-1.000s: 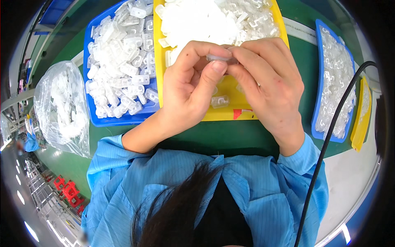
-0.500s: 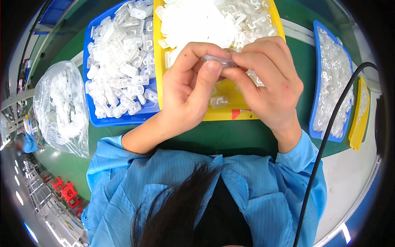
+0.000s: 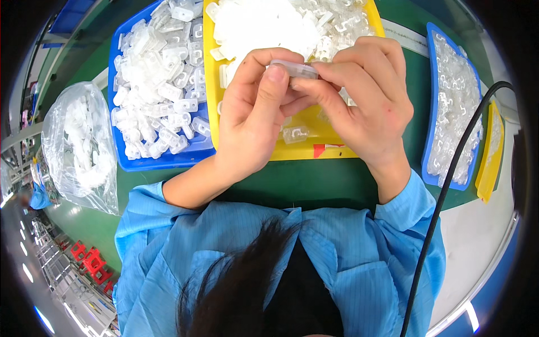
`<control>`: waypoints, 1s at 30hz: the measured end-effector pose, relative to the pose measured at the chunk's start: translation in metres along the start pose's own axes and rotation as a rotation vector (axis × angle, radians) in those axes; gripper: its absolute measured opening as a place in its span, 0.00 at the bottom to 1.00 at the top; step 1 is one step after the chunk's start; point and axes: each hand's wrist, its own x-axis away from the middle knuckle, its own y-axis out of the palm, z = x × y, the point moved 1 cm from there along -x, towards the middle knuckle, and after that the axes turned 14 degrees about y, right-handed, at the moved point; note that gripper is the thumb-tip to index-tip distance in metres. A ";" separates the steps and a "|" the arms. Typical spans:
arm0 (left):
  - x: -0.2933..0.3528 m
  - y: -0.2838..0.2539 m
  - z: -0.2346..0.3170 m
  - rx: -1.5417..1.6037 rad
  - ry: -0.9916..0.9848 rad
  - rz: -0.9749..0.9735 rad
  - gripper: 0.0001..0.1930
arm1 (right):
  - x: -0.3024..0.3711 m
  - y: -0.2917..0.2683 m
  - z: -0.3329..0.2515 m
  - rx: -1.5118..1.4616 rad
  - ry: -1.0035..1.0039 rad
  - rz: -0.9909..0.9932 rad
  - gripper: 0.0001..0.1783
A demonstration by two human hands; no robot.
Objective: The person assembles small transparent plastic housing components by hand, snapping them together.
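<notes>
I count one clear bag point(image 3: 78, 146) at nine o'clock, then three filled trays: blue tray point(image 3: 120, 160), yellow tray point(image 3: 210, 84), another blue tray point(image 3: 429, 171). My left hand point(image 3: 252, 121) and right hand point(image 3: 365, 98) pinch one clear plastic piece point(image 3: 295, 68) at twelve o'clock; loose pieces blur beyond counting.

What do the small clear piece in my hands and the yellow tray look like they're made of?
Small clear piece: likely moulded plastic, translucent and glossy; light passes through it. Yellow tray: probably rigid plastic with a smooth, uniformly coloured raised rim.

clear plastic bag point(image 3: 78, 146) far left, red label point(image 3: 324, 150) on yellow tray point(image 3: 211, 73)
</notes>
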 end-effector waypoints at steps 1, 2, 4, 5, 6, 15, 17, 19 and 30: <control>-0.001 -0.001 0.001 0.001 -0.001 -0.001 0.14 | 0.000 -0.001 0.000 0.043 -0.030 0.015 0.15; -0.001 -0.002 0.001 -0.002 -0.022 -0.014 0.15 | 0.001 -0.001 -0.001 0.044 -0.030 0.015 0.15; -0.003 -0.002 0.001 -0.005 -0.040 -0.024 0.15 | 0.002 0.000 -0.001 0.006 0.026 0.043 0.14; -0.004 -0.002 0.001 -0.009 -0.049 -0.024 0.16 | 0.001 0.000 -0.001 0.004 0.022 0.040 0.14; -0.005 -0.002 0.001 -0.012 -0.059 -0.023 0.17 | -0.002 0.000 0.000 0.002 0.052 0.040 0.13; -0.011 -0.007 0.004 -0.340 0.018 -0.112 0.14 | 0.008 0.000 0.017 -0.506 0.617 -0.359 0.08; -0.048 -0.030 -0.033 -0.111 0.913 -0.532 0.12 | 0.007 0.005 0.013 -0.428 0.536 -0.385 0.08; -0.043 -0.034 -0.030 -0.181 0.895 -0.536 0.13 | 0.012 0.011 0.008 -0.485 0.630 -0.366 0.08; -0.014 -0.039 0.111 -1.948 0.072 -0.164 0.16 | 0.037 0.009 -0.006 -0.195 0.554 -0.837 0.09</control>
